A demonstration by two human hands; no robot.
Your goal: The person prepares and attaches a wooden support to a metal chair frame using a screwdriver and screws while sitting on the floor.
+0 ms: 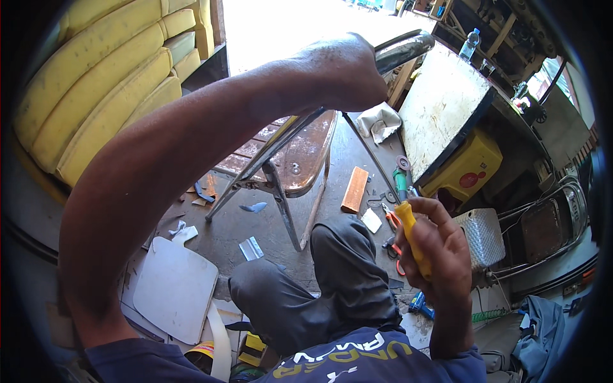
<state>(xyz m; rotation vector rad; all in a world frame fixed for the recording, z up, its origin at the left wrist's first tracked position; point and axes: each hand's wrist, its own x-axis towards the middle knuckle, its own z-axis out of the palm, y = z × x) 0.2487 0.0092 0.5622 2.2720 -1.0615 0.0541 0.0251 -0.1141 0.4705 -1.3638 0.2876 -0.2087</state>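
My left hand (363,73) reaches across the view and is closed on the upper tube (408,48) of a folding metal chair, its fingers mostly hidden. The chair has a worn, rusty brown seat (300,163) and scuffed metal legs. My right hand (440,249) grips a screwdriver's yellow handle (415,242) at the lower right. A long thin dark shaft runs up from the handle toward the chair frame under my left hand; I cannot tell whether its tip touches. Behind the handle lie a green angle grinder (401,180) and red-handled pliers (391,217).
Stacked yellow foam pads (96,96) stand left. A worn white cabinet (447,108) with a bottle (470,45) is right, near another folded chair (543,230). An orange block (354,188), a white board (172,287) and scattered scraps lie on the floor around my knees.
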